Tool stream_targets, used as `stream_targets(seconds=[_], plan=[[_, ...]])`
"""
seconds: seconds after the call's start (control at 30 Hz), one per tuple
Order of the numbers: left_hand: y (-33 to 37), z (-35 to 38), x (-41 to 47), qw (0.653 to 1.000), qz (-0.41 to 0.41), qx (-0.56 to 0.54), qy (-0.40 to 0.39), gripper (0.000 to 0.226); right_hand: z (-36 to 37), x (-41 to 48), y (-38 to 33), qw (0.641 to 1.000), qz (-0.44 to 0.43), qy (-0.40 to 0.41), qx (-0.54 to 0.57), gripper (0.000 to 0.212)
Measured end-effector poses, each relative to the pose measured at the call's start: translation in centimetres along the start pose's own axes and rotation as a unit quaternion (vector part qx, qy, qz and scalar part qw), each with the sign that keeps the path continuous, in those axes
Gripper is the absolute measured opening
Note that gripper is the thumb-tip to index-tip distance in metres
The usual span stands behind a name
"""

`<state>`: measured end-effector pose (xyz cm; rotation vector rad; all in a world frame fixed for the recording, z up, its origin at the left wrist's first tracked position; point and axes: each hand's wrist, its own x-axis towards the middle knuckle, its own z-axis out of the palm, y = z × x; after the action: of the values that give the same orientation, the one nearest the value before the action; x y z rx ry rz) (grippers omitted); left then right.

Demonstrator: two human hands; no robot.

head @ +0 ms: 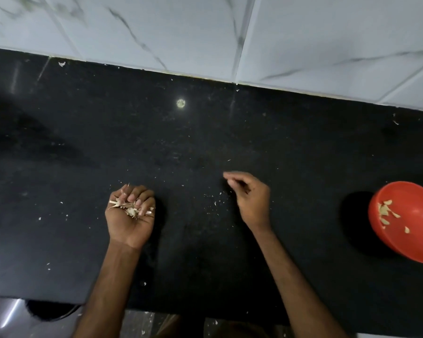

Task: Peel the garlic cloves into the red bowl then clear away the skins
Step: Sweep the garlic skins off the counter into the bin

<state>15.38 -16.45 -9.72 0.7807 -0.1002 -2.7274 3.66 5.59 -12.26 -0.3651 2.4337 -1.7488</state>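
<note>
Garlic skins (130,209) are held as a loose pile in the left hand (130,218), turned palm up with its fingers curled over them above the black counter (205,132). The right hand (250,200) is poised beside it with fingertips drawn toward the thumb; whether a scrap is pinched cannot be told. Pale garlic pieces (385,211) are seen in the red bowl (420,215), set well apart at the right edge, and small flecks (215,203) are scattered between the hands.

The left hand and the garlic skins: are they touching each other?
Touching. The head view shows the left hand palm up, with its fingers curled over a heap of garlic skins that lies in the palm.
</note>
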Motion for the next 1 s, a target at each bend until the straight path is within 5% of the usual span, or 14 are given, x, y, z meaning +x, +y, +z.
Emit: stream_targets(seconds=[0.07, 0.17, 0.3, 0.5, 0.8, 1.0], plan=[[-0.4, 0.0, 0.0, 1.000, -0.007, -0.004, 0.002, 0.031, -1.6, -0.7, 0.9, 0.992, -0.018, -0.088, -0.094, 0.022], [-0.9, -0.1, 0.0, 1.000, -0.019, -0.023, -0.004, 0.031, -1.2, 0.1, 1.1, 0.961, -0.023, -0.195, -0.193, 0.068], [-1.4, -0.1, -0.2, 0.999, -0.023, -0.024, -0.015, 0.032, 1.1, 2.8, -0.7, 0.942, 0.013, -0.154, -0.297, 0.096], [-0.7, -0.2, -0.6, 0.997, -0.038, -0.050, -0.040, 0.030, -1.6, 4.5, -0.4, 0.911, 0.177, -0.130, -0.348, 0.124], [-1.7, 1.3, 0.2, 0.998, -0.034, -0.031, -0.032, 0.032, -2.4, 2.6, -0.2, 0.912, 0.179, -0.178, -0.323, 0.139], [-2.5, 1.6, 1.0, 0.999, -0.047, -0.014, -0.022, 0.034, -0.3, 2.1, -0.4, 0.927, 0.197, -0.106, -0.301, 0.138]])
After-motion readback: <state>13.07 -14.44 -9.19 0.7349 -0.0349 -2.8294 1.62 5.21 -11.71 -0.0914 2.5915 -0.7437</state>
